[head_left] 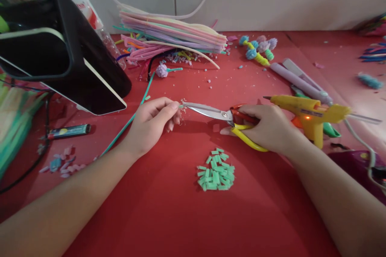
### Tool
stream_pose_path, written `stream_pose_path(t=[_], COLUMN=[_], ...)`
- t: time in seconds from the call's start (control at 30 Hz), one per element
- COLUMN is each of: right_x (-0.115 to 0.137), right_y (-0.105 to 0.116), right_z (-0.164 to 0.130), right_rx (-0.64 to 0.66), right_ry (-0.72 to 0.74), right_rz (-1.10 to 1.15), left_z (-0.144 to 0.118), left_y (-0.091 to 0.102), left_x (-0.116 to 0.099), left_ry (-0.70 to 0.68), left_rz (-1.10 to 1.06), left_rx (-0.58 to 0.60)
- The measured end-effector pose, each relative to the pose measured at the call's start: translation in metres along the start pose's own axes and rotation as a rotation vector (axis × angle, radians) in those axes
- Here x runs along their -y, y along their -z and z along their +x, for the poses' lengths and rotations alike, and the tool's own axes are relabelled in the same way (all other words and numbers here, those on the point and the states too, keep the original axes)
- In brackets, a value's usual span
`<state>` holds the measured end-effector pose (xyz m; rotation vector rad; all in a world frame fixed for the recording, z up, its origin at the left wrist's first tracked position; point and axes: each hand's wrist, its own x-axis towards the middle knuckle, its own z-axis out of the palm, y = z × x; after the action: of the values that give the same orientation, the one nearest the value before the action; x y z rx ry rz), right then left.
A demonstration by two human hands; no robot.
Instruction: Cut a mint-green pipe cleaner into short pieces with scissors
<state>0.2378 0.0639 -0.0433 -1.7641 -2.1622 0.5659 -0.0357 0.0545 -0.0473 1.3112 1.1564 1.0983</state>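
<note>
At mid-frame your left hand (pixel 152 122) pinches a green strip (pixel 129 122) at its tip, and your right hand (pixel 267 128) is clamped on the scissors (pixel 217 114), blades meeting that tip. Below lies a pile of green cut pieces (pixel 216 170) on the red counter (pixel 169 217). A yellow glue gun (pixel 310 114) crowds your right wrist; a black stand (pixel 75 68) looms upper left.

No word, number or brand can be read here. The plastic bottle (pixel 90 12) behind the black stand carries a red-and-white label, and the lighter (pixel 68 131) bears a yellow mark, but both are too blurred to make out.
</note>
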Motion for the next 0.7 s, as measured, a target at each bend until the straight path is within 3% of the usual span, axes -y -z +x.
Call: stream_pose_path(t=[0.53,0.7], right_x=[0.0047,0.001], right_y=[0.0021,0.0008], right_z=[0.0021,0.0014], right_rx=[0.002,0.0], right_ry=[-0.056,-0.002], right_rz=[-0.01,0.011], left_z=[-0.0008,-0.0013], left_y=[0.0007,0.0012], left_x=[0.001,0.0002], left_ry=[-0.005,0.006], left_rz=[-0.018,-0.049], left_rx=[0.008,0.024])
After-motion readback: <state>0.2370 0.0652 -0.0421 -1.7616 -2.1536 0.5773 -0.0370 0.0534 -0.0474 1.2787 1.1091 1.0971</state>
